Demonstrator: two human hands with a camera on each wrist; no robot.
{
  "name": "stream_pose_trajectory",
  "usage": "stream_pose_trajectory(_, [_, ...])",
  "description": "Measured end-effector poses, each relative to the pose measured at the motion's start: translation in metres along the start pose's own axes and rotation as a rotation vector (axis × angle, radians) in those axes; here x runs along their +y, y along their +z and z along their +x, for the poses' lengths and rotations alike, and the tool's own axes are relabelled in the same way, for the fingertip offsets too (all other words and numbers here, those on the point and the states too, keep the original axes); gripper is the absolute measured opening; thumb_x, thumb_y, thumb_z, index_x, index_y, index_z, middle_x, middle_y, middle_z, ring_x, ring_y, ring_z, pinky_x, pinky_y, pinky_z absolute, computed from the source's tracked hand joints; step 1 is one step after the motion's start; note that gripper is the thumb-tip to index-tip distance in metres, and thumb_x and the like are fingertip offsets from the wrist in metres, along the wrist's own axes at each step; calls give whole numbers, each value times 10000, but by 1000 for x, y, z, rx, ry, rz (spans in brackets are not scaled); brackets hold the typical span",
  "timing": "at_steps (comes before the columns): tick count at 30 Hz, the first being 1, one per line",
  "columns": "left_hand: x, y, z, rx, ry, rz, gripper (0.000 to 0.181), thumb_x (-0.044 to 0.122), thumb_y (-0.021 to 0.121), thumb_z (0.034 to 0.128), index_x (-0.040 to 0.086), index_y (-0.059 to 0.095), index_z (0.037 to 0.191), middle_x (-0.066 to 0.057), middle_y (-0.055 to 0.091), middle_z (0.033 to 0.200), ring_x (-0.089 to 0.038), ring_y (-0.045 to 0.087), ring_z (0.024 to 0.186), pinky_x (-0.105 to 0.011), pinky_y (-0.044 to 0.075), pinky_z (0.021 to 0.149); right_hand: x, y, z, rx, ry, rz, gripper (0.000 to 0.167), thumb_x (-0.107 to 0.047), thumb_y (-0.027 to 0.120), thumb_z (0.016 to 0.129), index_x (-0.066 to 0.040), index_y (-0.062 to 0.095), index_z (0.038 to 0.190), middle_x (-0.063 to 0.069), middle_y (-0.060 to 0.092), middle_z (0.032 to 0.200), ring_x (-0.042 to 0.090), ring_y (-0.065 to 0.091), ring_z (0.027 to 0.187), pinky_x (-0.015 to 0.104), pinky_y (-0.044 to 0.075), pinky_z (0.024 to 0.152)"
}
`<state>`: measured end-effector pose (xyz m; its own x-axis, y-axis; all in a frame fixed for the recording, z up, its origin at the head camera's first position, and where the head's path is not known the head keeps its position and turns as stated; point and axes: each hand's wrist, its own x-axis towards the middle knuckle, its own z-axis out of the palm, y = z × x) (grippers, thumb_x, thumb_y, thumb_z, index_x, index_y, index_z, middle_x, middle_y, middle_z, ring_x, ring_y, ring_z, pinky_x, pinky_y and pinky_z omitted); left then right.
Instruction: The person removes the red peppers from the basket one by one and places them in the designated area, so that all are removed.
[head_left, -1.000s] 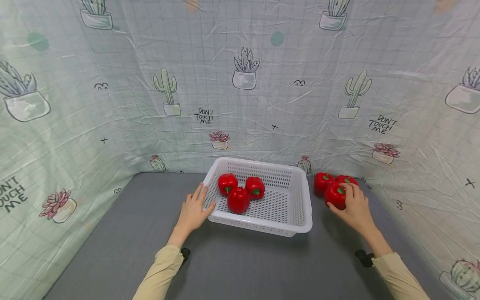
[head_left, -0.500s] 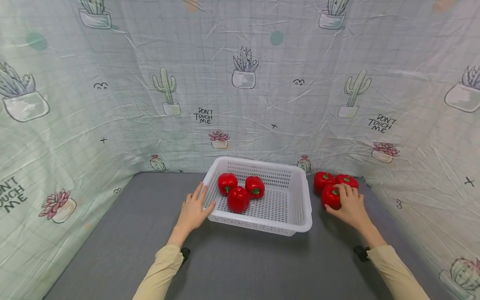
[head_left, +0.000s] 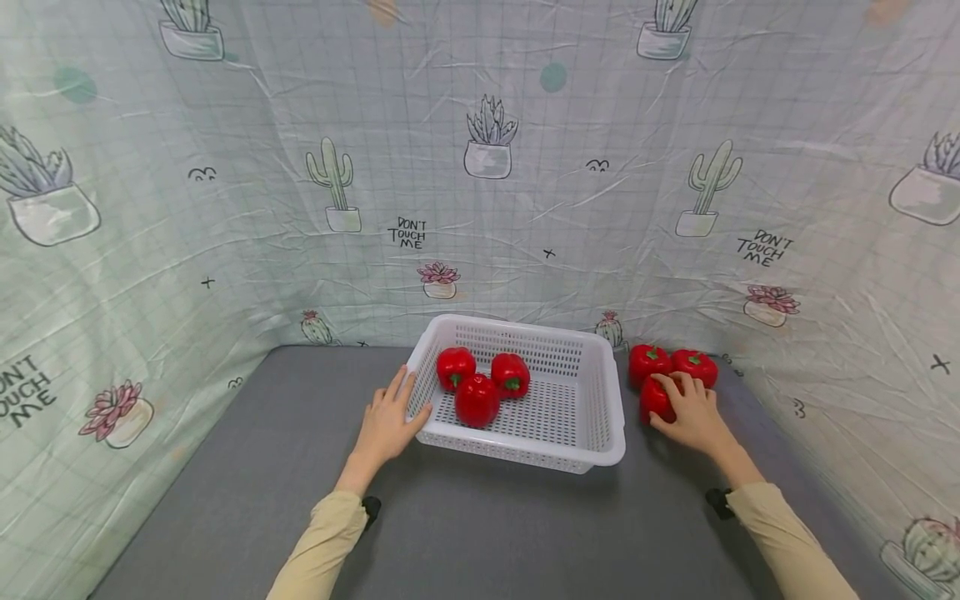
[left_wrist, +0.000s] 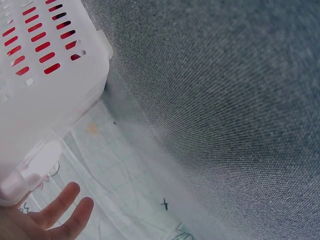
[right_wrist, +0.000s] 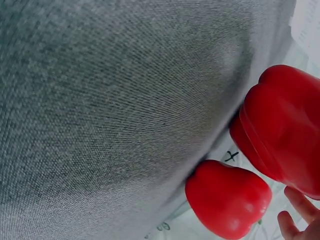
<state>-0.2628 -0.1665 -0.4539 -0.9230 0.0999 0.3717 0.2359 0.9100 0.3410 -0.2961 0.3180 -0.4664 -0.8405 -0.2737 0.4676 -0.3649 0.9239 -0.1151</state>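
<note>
Three glossy, lobed peppers (head_left: 477,402) lie in a slotted plastic basket (head_left: 517,451); the left hand (head_left: 386,422), fingers spread, touches its rim. To its right, over grey woven cloth (head_left: 525,533), the right hand (head_left: 694,415) curls its fingers round a smooth pepper (head_left: 654,403).

Gray tabletop (head_left: 510,533) — pale creased sheet (head_left: 420,108) behind and at both sides — potted-cactus prints (head_left: 330,171), black lettering (head_left: 411,233).

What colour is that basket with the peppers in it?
White; the basket shows best in the head view.
</note>
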Motion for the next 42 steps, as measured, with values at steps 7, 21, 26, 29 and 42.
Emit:
stream_pose_trajectory(7, [1,0,0,6,3,-4,629,410,507,853,83,359,1369,-129,296,1445,-379,433,1086,-544,403,775,4,5,0,-30,7,22,638,-226,693,655,-76,417,1210,260,405,1132,428,380,1004,607,305,749])
stream_pose_trajectory(21, [2,-1,0,-2,-2,2,633,428,487,857,86,351,1373,-126,290,1449,-378,428,1094,-537,402,776,4,7,1,-91,27,-24,687,-251,693,664,-116,380,1261,267,337,1214,432,311,1096,627,259,774])
stream_pose_trajectory(26, [1,-2,-1,-4,-3,0,635,429,482,859,82,349,1374,-127,287,1450,-376,423,1094,-538,398,774,4,7,1,-89,35,-53,742,-261,735,632,-125,366,1262,270,345,1195,442,315,1079,631,271,759])
stream_pose_trajectory(29, [1,-1,-1,-6,-4,1,637,431,481,859,83,346,1375,-126,284,1452,-374,424,1093,-535,400,772,5,7,2,-96,40,-63,744,-246,732,632,-129,358,1264,263,349,1191,443,312,1070,633,272,751])
stream_pose_trajectory(42, [1,0,-1,-13,-13,-1,637,430,481,859,88,341,1378,-124,278,1453,-376,415,1107,-552,393,793,9,5,3,-98,35,-83,784,-261,750,605,-154,357,1275,238,346,1214,432,301,1077,629,274,737])
